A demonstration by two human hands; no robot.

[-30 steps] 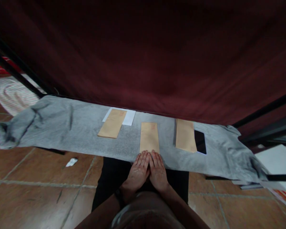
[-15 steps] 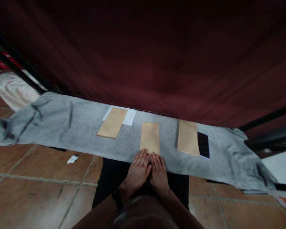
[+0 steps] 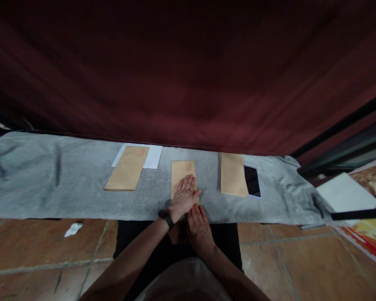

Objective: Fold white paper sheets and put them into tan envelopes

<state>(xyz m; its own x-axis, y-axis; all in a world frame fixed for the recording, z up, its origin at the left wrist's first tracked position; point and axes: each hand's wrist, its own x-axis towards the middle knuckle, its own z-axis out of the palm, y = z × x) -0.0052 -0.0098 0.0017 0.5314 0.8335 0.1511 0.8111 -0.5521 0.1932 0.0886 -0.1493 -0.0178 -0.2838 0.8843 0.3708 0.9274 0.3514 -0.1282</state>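
A brown paper envelope with red print in its upper right corner lies in front of me on a grey cloth. My left hand, with a dark band at the wrist, rests flat across the middle of this envelope, fingers stretched out. At the envelope's near end lies my right hand, its fingers also straight and touching the lower right edge. Further left, another brown envelope partly covers white paper. To the right is a stack of brown envelopes.
A dark phone lies beside the right-hand stack. Behind the cloth hangs a dark red curtain. A crumpled white tissue is on the tiled floor. At the right are a white board and a black bar.
My left hand has slid forward, up over the middle of the envelope. My right hand stays near its lower end. The view has turned to the right.
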